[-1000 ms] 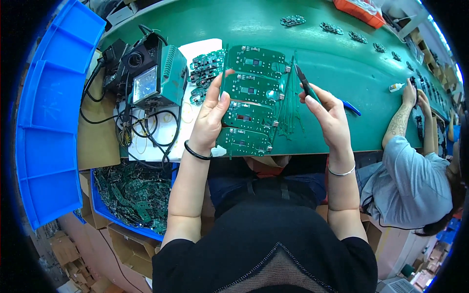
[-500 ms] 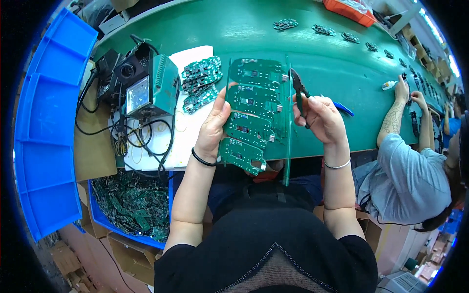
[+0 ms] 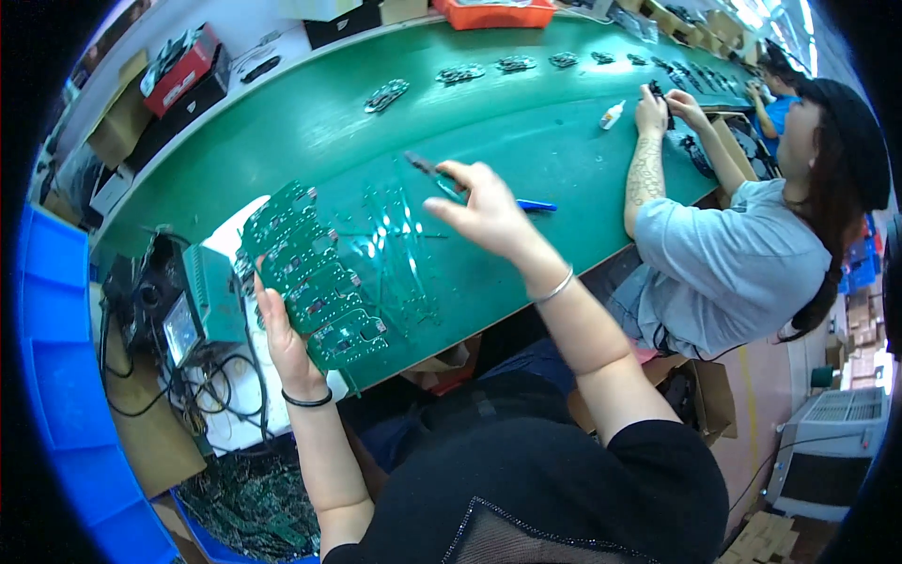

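Note:
My left hand (image 3: pixel 290 350) grips the left edge of a green circuit board panel (image 3: pixel 329 299), made of several joined boards, tilted above the table. Its fingers are partly hidden behind the panel. In my right hand (image 3: pixel 489 209) is a pair of pliers (image 3: pixel 425 165) with dark jaws pointing to the far left. That hand is stretched out over the table, apart from the panel, and slightly blurred. Between the two hands, thin green strips (image 3: pixel 402 254) lie loosely heaped on the table. A blue tool or pen (image 3: pixel 537 205) lies just right of my right hand, partly covered.
The green table (image 3: pixel 526 113) carries a row of small board assemblies (image 3: pixel 460 72) along its far side. A soldering-station-like box (image 3: pixel 212 291) with cables stands left. Blue bins (image 3: pixel 56 376) and a bin of board scrap (image 3: pixel 254 503) are left and below. A co-worker (image 3: pixel 733 254) sits at right.
The view has turned to the right. My right hand, with the pliers, has moved away from the panel over the table. The long strip upright beside the panel is no longer there.

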### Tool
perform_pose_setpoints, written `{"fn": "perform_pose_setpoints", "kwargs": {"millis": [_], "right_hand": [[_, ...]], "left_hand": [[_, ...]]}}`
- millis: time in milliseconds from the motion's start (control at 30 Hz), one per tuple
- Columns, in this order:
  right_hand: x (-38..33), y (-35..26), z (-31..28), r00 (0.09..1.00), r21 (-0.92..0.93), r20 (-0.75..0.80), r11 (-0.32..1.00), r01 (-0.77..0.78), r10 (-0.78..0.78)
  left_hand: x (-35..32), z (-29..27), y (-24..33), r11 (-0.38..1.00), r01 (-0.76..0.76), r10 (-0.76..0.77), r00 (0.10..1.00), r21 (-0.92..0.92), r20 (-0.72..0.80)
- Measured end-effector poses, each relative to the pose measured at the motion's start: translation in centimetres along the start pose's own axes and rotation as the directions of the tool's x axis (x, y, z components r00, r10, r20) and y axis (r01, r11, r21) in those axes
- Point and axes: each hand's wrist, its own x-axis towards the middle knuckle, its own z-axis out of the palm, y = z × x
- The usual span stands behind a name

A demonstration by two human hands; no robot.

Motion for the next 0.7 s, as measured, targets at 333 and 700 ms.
{"fn": "perform_pose_setpoints", "kwargs": {"millis": [333, 700], "right_hand": [[-4.8, -6.1, 4.9, 0.999, 0.861, -0.029, 0.508, 0.009, 0.032], [-3.6, -9.2, 5.5, 0.819, 0.081, -0.082, 0.815, 0.574, -0.568]], "left_hand": [[2.6, 4.3, -2.8, 0.935, -0.071, 0.093, 0.994, 0.346, -0.048], [4.7, 2.9, -3.8, 0.986, 0.031, -0.002, 0.985, -0.164, 0.175]]}}
